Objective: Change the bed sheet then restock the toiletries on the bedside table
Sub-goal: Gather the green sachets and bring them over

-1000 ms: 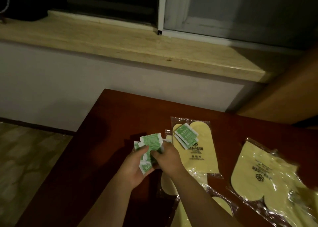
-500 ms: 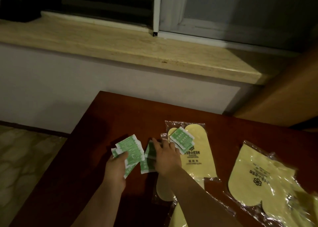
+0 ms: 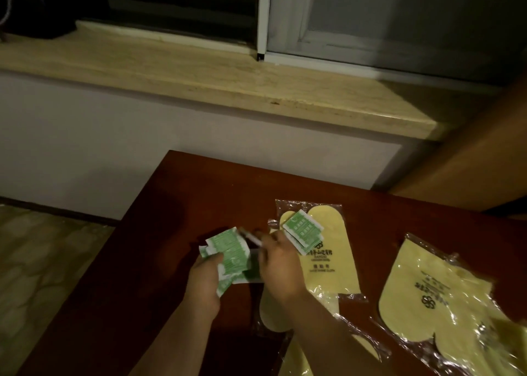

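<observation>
- Down at the near middle of the bedside table, the left hand has its fingers and thumb curled round a fanned bunch of green-and-white sachets, which spread from the hand toward 12 o'clock.
- Just beside it at 3 o'clock, the right hand lies palm down; its fingertips at 11 o'clock appear to pinch one thin sachet seen edge-on, blurred, so the hold is not fully clear.
- Under the right hand's inner edge more green sachets lie on the dark red-brown tabletop, touching the left hand's bunch.
- At 1 o'clock from the right hand, two sachets lie stacked and slightly skewed on a yellow cloth in clear wrapping, close to the knuckles.
- Another wrapped yellow piece shows below the right wrist, partly hidden by the forearm.
- Farther out at 3 o'clock, well apart from the hands, a second wrapped yellow cloth lies with a dark printed emblem on it.
- Beyond the table at 12 o'clock run a white wall, a pale stone window sill and a window frame.
- At 9 o'clock lies a patterned floor.
</observation>
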The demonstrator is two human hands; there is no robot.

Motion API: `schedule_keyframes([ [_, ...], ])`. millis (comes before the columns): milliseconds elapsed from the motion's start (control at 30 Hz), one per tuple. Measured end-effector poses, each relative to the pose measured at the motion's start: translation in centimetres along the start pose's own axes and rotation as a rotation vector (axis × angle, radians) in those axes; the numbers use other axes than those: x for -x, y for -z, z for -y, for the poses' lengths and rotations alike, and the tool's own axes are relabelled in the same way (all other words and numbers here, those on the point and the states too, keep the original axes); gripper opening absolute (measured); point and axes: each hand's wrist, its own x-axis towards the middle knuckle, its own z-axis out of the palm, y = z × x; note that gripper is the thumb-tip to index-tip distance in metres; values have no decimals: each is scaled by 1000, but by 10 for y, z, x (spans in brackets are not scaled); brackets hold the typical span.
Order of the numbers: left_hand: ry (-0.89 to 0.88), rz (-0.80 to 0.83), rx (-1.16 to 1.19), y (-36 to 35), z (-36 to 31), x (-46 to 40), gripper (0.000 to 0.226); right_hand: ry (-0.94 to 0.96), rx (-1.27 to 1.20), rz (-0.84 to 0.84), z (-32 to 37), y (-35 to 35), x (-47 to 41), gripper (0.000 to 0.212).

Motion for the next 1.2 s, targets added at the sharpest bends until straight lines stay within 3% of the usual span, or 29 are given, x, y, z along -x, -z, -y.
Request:
schedule_keyframes([
  [100, 86, 290, 233, -11, -1, 7, 31, 41, -101, 117, 7, -11, 12, 57],
  [167, 103, 367, 277, -10, -1, 5, 41, -3, -163, 134, 5, -14, 19, 68],
  [300, 78, 372, 212, -6, 0, 7, 29, -55, -345, 64, 4, -9, 21, 29],
  [367, 39, 360, 152, -7, -2, 12, 26, -117, -343, 32, 3, -5, 15, 23],
  [500, -16, 353, 52, -10, -11, 23, 27, -142, -358, 52, 7, 15, 5, 73],
  [633, 34, 483, 73, -14, -19, 46, 22, -195, -542, 141, 21, 43, 16, 38],
  [767, 102, 656, 56, -24, -24, 79, 24, -367, -655, -121, 34, 72, 53, 25],
  [967, 154, 981, -250, -38, 6, 159, 23, -580, -652, -645, 67, 116, 175, 38],
  [1200, 271, 1453, -638, 43, 115, 334, 19, -987, -321, -1224, 156, 105, 415, 50],
])
